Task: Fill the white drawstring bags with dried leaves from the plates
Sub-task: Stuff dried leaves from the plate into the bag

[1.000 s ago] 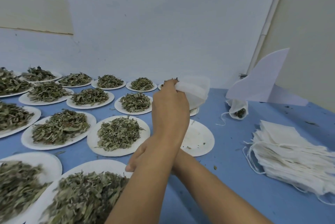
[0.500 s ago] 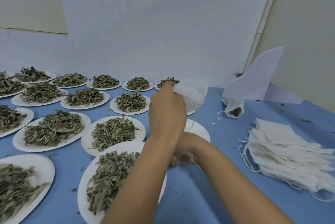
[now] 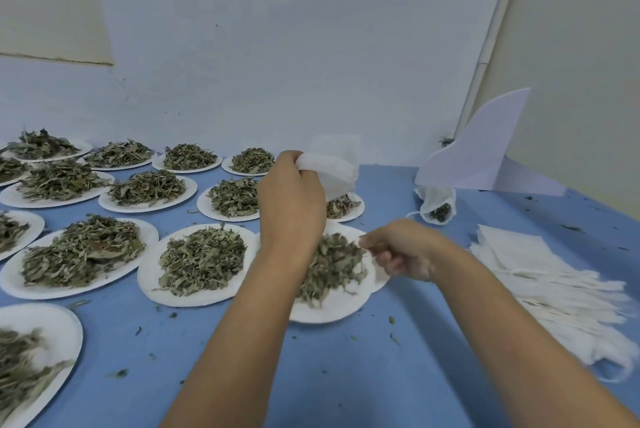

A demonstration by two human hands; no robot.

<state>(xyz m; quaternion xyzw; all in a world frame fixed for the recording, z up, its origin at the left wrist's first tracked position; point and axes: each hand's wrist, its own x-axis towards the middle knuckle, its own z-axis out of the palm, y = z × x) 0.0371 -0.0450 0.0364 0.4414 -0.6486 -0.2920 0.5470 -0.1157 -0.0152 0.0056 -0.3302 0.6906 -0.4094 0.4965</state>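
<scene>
My left hand [image 3: 291, 199] is raised over the table, shut on a white drawstring bag [image 3: 334, 173] that hangs to its right. Below it sits a paper plate [image 3: 332, 310] heaped with dried leaves [image 3: 329, 265]. My right hand [image 3: 401, 251] pinches this plate's right rim, thumb on top next to the leaves. Several more plates of leaves, such as the nearest plate of leaves [image 3: 202, 261], spread across the left of the table.
A stack of empty white bags [image 3: 554, 289] lies at the right. A filled bag [image 3: 436, 209] rests at the back right under a bent white sheet [image 3: 478, 164]. Leaf crumbs dot the blue table [image 3: 346, 375]. A wall stands close behind.
My right hand, first crossed under my left arm, has dragged the plate of leaves from the near left rightward to below the raised bag. My left hand kept the bag up.
</scene>
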